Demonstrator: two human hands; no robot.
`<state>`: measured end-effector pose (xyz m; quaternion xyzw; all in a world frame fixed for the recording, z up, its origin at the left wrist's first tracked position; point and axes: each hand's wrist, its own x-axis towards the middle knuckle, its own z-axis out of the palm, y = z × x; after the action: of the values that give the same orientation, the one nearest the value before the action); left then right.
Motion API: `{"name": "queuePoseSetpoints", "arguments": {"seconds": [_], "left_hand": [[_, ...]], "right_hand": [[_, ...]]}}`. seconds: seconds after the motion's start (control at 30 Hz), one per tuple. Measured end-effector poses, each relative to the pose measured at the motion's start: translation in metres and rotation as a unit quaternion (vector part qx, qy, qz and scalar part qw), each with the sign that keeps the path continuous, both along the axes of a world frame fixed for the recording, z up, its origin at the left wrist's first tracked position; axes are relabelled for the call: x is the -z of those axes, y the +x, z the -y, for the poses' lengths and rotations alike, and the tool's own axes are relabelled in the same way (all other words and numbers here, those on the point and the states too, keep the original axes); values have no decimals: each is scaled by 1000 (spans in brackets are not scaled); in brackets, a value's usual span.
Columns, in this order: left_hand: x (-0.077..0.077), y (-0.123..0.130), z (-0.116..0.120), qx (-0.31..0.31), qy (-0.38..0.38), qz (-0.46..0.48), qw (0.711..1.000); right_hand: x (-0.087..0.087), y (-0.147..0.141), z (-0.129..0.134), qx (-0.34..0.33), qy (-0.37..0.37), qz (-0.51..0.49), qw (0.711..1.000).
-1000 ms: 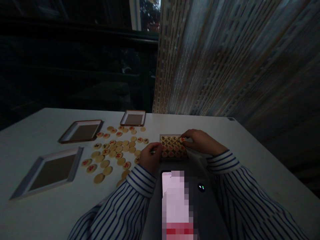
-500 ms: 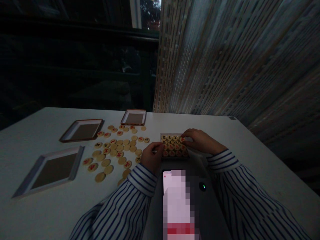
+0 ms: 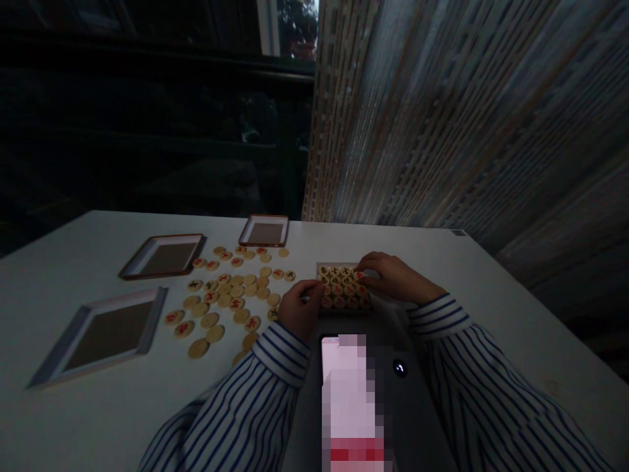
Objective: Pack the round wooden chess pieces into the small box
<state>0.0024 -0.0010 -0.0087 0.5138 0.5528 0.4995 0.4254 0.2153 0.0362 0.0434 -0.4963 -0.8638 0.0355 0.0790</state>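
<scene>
A dim room with a ribbed curtain holds a pale desk [image 3: 442,262]. Near its front edge, middle, sits a small box [image 3: 344,287], its long axis running left to right, packed in rows with round, pale wooden discs marked red or black. The left hand [image 3: 301,307] curls against the box's left side; the right hand [image 3: 393,276] rests fingertips on the discs at its right end. Loose discs [image 3: 230,295] and three shallow square trays [image 3: 105,333] lie toward the left edge.
</scene>
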Motion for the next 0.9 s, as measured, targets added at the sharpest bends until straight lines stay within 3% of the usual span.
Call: {"name": "queuePoseSetpoints", "arguments": {"seconds": [0.9], "left_hand": [[3, 0, -1, 12, -4, -42, 999]], "right_hand": [[3, 4, -2, -14, -3, 21, 1000]]}}
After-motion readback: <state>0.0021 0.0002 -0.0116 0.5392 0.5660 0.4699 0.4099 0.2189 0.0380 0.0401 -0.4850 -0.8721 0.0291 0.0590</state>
